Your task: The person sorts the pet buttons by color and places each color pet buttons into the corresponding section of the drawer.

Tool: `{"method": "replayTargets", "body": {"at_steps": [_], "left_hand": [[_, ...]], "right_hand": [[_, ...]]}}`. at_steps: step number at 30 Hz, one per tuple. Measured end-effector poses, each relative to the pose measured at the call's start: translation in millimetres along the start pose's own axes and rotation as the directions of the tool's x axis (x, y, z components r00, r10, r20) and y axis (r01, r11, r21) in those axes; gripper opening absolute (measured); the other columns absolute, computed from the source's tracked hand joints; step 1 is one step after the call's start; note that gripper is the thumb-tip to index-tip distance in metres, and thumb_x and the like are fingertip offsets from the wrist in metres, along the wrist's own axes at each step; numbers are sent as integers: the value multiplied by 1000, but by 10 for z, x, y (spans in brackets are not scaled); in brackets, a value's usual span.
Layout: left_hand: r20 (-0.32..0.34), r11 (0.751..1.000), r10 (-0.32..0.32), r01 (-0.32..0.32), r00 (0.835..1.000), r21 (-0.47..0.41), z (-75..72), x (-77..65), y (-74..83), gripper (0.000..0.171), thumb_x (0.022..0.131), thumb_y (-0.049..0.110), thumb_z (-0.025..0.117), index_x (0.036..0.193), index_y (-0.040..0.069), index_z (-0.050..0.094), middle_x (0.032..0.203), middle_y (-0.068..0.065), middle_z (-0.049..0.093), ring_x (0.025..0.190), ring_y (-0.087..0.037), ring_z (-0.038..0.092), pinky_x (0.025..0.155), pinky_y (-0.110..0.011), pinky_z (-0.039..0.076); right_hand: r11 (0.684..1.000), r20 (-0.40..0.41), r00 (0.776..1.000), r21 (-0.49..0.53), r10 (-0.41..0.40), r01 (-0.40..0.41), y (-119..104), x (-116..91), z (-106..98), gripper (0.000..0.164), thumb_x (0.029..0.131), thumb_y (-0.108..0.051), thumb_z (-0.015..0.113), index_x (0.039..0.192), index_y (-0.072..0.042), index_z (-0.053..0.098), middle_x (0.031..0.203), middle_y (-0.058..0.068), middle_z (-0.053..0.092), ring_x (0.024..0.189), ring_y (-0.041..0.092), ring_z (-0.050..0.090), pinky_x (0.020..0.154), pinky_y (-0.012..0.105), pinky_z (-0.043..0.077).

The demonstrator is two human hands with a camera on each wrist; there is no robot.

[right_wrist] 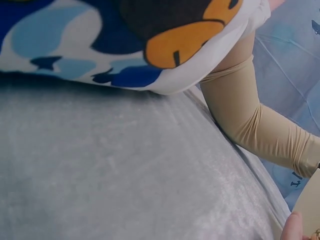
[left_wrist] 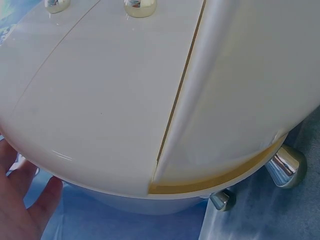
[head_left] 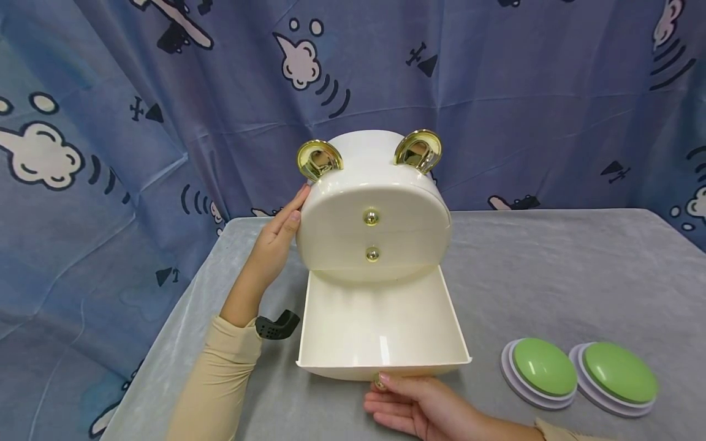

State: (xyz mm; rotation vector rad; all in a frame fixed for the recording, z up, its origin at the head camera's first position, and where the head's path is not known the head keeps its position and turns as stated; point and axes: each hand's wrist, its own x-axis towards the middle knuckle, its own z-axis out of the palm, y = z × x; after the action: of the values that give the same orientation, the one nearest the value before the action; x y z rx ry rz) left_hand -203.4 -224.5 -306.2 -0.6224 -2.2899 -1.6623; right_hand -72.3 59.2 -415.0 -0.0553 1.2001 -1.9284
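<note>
A glossy white bear-shaped drawer box (head_left: pixel 375 202) with two gold ears (head_left: pixel 419 151) stands mid-table. Its bottom drawer (head_left: pixel 383 324) is pulled far out toward the front, and no contents show in it. Two gold knobs (head_left: pixel 371 217) sit on the shut fronts above. My left hand (head_left: pixel 276 242) rests along the box's left side with its fingers fairly straight; in the left wrist view its fingers (left_wrist: pixel 45 200) touch the rounded edge. Between thumb and fingers my right hand (head_left: pixel 419 404) pinches the gold drawer knob (head_left: pixel 379 383) at the drawer's front edge.
Two round green push lights (head_left: pixel 545 366) with pale lilac rims lie side by side on the grey cloth-covered table (head_left: pixel 551 275), right of the drawer. A blue patterned curtain (head_left: pixel 496 122) hangs behind. A black wrist strap (head_left: pixel 277 325) juts from the left sleeve near the drawer.
</note>
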Motion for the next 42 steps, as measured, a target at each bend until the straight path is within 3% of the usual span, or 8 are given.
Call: {"method": "replayTargets", "body": {"at_steps": [8, 12, 17, 26, 29, 32, 35, 42], "left_hand": [[-14, 1000, 6, -6, 1000, -10, 13, -2, 8, 46, 110, 19, 32, 155, 10, 36, 165, -1, 27, 153, -13, 22, 128, -36, 17], [-15, 1000, 12, -12, 1000, -12, 13, 3, -1, 46, 110, 19, 32, 154, 8, 37, 165, -3, 27, 154, -15, 22, 128, -37, 17], [-12, 1000, 9, -9, 1000, -16, 12, 1, 10, 46, 110, 19, 32, 154, 9, 36, 165, -2, 27, 154, -15, 22, 127, -36, 18], [-5, 1000, -5, 5, 1000, -7, 8, -2, 0, 46, 110, 21, 32, 155, 11, 35, 165, -1, 26, 154, -14, 21, 128, -38, 17], [-5, 1000, -1, 1, 1000, -7, 8, 2, -6, 46, 110, 21, 32, 155, 10, 35, 165, -2, 26, 154, -15, 20, 128, -38, 16], [-6, 1000, 2, -2, 1000, -6, 7, 2, -4, 46, 110, 21, 32, 155, 9, 35, 165, -2, 26, 154, -15, 20, 128, -38, 16], [-7, 1000, 3, -3, 1000, -8, 9, -3, 2, 46, 110, 20, 32, 155, 10, 35, 165, -2, 26, 154, -15, 21, 128, -38, 16], [-4, 1000, 4, -4, 1000, -13, 10, -5, 3, 46, 110, 19, 31, 155, 9, 35, 165, -2, 26, 154, -15, 21, 128, -38, 17]], "right_hand": [[994, -24, 1000, -110, 12, -15, -7, -87, 43, 24, 100, -19, 58, 113, 0, 65, 101, 7, 74, 96, 15, 72, 88, 29, 60], [981, 67, 998, -194, -14, 27, -68, -229, 19, 40, 99, -16, 58, 124, 15, 59, 107, 12, 75, 99, 16, 73, 89, 29, 59], [971, 193, 974, -180, -122, 157, -235, -465, -77, 34, 100, -8, 55, 128, 11, 59, 114, 6, 75, 107, 13, 71, 94, 25, 57], [861, -62, 951, -446, -303, 245, -552, -895, -309, 32, 98, -3, 59, 121, -19, 72, 114, -5, 75, 107, 11, 71, 87, 25, 59], [849, -270, 914, -512, -303, 131, -633, -973, -352, 33, 97, -13, 64, 130, -15, 67, 120, -3, 73, 107, 8, 71, 87, 28, 60], [841, -474, 833, -541, -287, -18, -689, -1033, -383, 50, 93, -25, 71, 138, -9, 58, 125, -6, 70, 106, 1, 68, 86, 26, 60], [813, -553, 759, -580, -343, -56, -693, -1068, -486, 60, 90, -30, 74, 143, -11, 53, 124, -16, 68, 105, -8, 65, 84, 20, 58], [801, -623, 714, -580, -318, -149, -707, -1126, -809, 79, 86, -44, 76, 151, -16, 40, 117, -34, 56, 99, -27, 49, 79, 9, 53]]}}
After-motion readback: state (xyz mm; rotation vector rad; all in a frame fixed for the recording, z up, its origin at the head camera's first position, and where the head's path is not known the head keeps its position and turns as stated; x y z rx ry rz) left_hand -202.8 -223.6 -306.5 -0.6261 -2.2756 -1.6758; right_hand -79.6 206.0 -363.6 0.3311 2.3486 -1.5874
